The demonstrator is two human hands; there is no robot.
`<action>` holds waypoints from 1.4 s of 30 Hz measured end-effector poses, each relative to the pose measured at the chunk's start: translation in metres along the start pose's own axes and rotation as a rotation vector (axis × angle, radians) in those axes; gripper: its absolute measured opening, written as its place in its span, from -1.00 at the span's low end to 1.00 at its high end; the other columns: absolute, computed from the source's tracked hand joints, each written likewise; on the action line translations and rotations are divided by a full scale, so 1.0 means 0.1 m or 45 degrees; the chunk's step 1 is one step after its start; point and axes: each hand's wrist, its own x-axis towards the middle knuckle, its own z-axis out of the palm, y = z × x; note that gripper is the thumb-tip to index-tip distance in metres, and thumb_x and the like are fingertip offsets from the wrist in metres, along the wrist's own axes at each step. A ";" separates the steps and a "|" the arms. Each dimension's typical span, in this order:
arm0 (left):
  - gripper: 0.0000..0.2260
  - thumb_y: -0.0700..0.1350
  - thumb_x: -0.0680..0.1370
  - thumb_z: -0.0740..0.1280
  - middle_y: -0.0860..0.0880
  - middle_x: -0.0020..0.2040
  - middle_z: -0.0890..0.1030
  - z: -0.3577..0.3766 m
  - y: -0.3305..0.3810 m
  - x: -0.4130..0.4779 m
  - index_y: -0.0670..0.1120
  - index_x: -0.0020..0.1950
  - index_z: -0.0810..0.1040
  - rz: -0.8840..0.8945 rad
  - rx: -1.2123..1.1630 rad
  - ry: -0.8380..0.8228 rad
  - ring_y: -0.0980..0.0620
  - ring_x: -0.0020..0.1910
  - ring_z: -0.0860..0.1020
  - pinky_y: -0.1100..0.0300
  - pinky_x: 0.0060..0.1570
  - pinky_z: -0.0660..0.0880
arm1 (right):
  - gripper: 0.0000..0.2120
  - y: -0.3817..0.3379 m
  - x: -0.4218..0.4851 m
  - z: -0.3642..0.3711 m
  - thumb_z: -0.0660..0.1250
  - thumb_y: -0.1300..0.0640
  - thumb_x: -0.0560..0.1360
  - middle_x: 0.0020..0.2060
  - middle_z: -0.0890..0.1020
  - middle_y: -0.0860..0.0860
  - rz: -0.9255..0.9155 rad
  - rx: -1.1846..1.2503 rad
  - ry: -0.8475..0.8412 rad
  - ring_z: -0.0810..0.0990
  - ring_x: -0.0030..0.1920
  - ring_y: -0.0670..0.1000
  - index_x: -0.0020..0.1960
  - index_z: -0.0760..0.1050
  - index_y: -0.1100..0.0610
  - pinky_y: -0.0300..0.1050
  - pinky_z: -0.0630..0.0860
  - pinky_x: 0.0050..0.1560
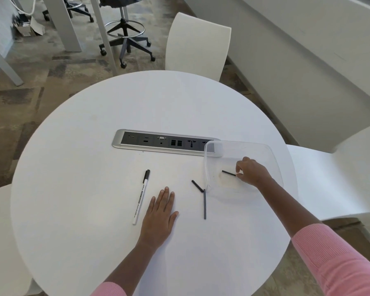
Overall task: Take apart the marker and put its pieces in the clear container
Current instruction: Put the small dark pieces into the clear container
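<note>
Right hand (251,170) inside clear container (273,159), seemingly pinching a dark piece (228,173).

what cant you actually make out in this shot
Head view, the only one:
- Right hand in the clear container: its fingers cover the near end of the short black piece, so pinched or just touched is unclear.
- White marker body: print too small to read fully.
- Power strip: right end sits behind the container's corner.
- Short and long black pieces outside the container: touching or just overlapping, cannot tell.
</note>
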 end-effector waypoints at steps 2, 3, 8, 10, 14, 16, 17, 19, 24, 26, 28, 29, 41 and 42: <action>-0.36 0.07 0.62 -0.25 -0.18 0.28 0.54 0.00 0.00 0.00 -0.22 0.27 0.52 0.000 0.009 0.008 -0.10 0.28 0.49 0.19 0.37 -0.06 | -0.84 -0.02 -0.04 -0.08 0.24 0.22 0.50 0.10 0.49 0.17 0.022 0.084 0.084 0.47 0.12 0.17 0.06 0.47 0.22 0.02 0.46 0.01; -0.35 0.07 0.62 -0.25 -0.19 0.28 0.54 0.00 0.00 0.00 -0.23 0.26 0.52 0.004 0.014 0.006 -0.13 0.25 0.52 0.19 0.37 -0.06 | -0.84 -0.03 -0.07 -0.13 0.25 0.22 0.50 0.09 0.50 0.17 0.025 0.134 0.146 0.48 0.11 0.18 0.05 0.48 0.22 0.03 0.46 0.00; -0.35 0.07 0.62 -0.25 -0.18 0.27 0.55 -0.03 -0.02 0.01 -0.22 0.25 0.54 0.052 0.029 -0.023 -0.13 0.22 0.54 0.20 0.36 -0.05 | -0.89 -0.21 -0.33 -0.40 0.23 0.26 0.49 -0.07 0.56 0.19 -0.010 0.367 0.494 0.54 -0.08 0.18 -0.05 0.51 0.24 0.06 0.49 -0.15; -0.34 0.06 0.62 -0.25 -0.17 0.25 0.56 -0.05 -0.02 0.01 -0.21 0.23 0.55 0.074 0.030 -0.035 -0.10 0.21 0.55 0.20 0.35 -0.04 | -0.91 -0.31 -0.45 -0.47 0.23 0.26 0.49 -0.11 0.57 0.16 -0.041 0.436 0.575 0.54 -0.15 0.15 -0.07 0.51 0.24 0.06 0.50 -0.18; -0.37 0.03 0.62 -0.24 -0.17 0.26 0.56 -0.11 -0.05 -0.01 -0.21 0.23 0.55 0.112 0.009 0.002 -0.11 0.21 0.55 0.19 0.36 -0.05 | -0.94 -0.56 -0.67 -0.53 0.25 0.25 0.48 -0.17 0.57 0.09 -0.085 0.564 0.644 0.51 -0.25 0.06 -0.11 0.50 0.21 -0.05 0.46 -0.23; -0.43 0.01 0.62 -0.18 -0.18 0.27 0.54 -0.16 -0.10 -0.02 -0.22 0.26 0.53 0.127 -0.006 0.023 -0.14 0.23 0.54 0.17 0.39 -0.06 | -0.95 -0.73 -0.78 -0.50 0.26 0.26 0.47 -0.21 0.56 0.06 -0.102 0.616 0.675 0.48 -0.30 0.02 -0.12 0.50 0.19 -0.09 0.42 -0.26; -0.50 -0.02 0.61 -0.10 -0.18 0.28 0.54 -0.18 -0.13 -0.03 -0.22 0.26 0.52 0.145 -0.004 0.063 -0.14 0.23 0.53 0.16 0.40 -0.05 | -0.96 -0.81 -0.84 -0.47 0.27 0.26 0.47 -0.23 0.55 0.05 -0.114 0.641 0.690 0.47 -0.31 0.01 -0.13 0.49 0.19 -0.08 0.43 -0.26; -0.57 -0.10 0.52 0.04 -0.18 0.28 0.54 -0.20 -0.18 -0.03 -0.23 0.27 0.52 0.190 0.000 0.153 -0.14 0.23 0.53 0.16 0.41 -0.05 | -0.97 -0.97 -0.94 -0.37 0.28 0.27 0.46 -0.26 0.53 0.02 -0.134 0.687 0.696 0.46 -0.33 -0.01 -0.14 0.49 0.18 -0.07 0.45 -0.25; -0.55 -0.17 0.44 0.07 -0.21 0.25 0.56 -0.27 -0.37 -0.03 -0.23 0.24 0.54 0.183 0.023 0.192 -0.16 0.21 0.55 0.12 0.31 0.30 | -0.95 -1.25 -1.05 0.04 0.25 0.24 0.48 -0.21 0.56 0.06 -0.068 0.693 0.530 0.49 -0.27 0.03 -0.10 0.48 0.19 -0.06 0.46 -0.21; -0.55 -0.17 0.44 0.07 -0.24 0.24 0.56 -0.30 -0.46 -0.02 -0.24 0.23 0.54 0.148 0.061 0.213 -0.19 0.20 0.55 0.10 0.32 0.20 | -0.92 -1.30 -1.04 0.21 0.22 0.23 0.50 -0.16 0.57 0.12 0.005 0.661 0.458 0.54 -0.19 0.11 -0.08 0.48 0.22 -0.01 0.48 -0.17; -0.56 -0.17 0.44 0.09 -0.25 0.22 0.57 -0.32 -0.54 -0.02 -0.24 0.22 0.55 0.121 0.093 0.228 -0.20 0.18 0.56 0.10 0.27 0.25 | -0.90 -1.33 -1.02 0.35 0.20 0.24 0.50 -0.12 0.57 0.16 0.100 0.654 0.407 0.55 -0.14 0.15 -0.07 0.47 0.24 0.02 0.50 -0.14; -0.59 -0.18 0.44 0.13 -0.25 0.21 0.58 -0.33 -0.58 -0.02 -0.25 0.21 0.56 0.113 0.093 0.237 -0.21 0.17 0.57 0.08 0.25 0.34 | -0.90 -1.34 -1.02 0.41 0.19 0.24 0.51 -0.10 0.56 0.17 0.149 0.649 0.383 0.55 -0.12 0.16 -0.06 0.47 0.24 0.03 0.51 -0.12; -0.70 -0.27 0.40 0.28 -0.35 0.08 0.62 -0.47 -0.88 0.00 -0.32 0.10 0.61 0.045 0.063 0.159 -0.31 0.04 0.61 -0.17 -0.11 0.57 | -0.87 -1.44 -0.97 0.70 0.22 0.25 0.50 -0.01 0.51 0.23 0.472 0.585 0.292 0.50 -0.01 0.23 0.02 0.39 0.27 0.01 0.43 -0.11; -0.66 -0.23 0.42 0.20 -0.34 0.09 0.62 -0.46 -0.90 -0.01 -0.31 0.10 0.61 0.041 0.085 0.115 -0.30 0.04 0.61 -0.17 -0.11 0.57 | -0.87 -1.44 -0.97 0.71 0.21 0.26 0.50 -0.01 0.51 0.23 0.482 0.585 0.296 0.50 -0.01 0.24 0.03 0.38 0.28 0.02 0.44 -0.10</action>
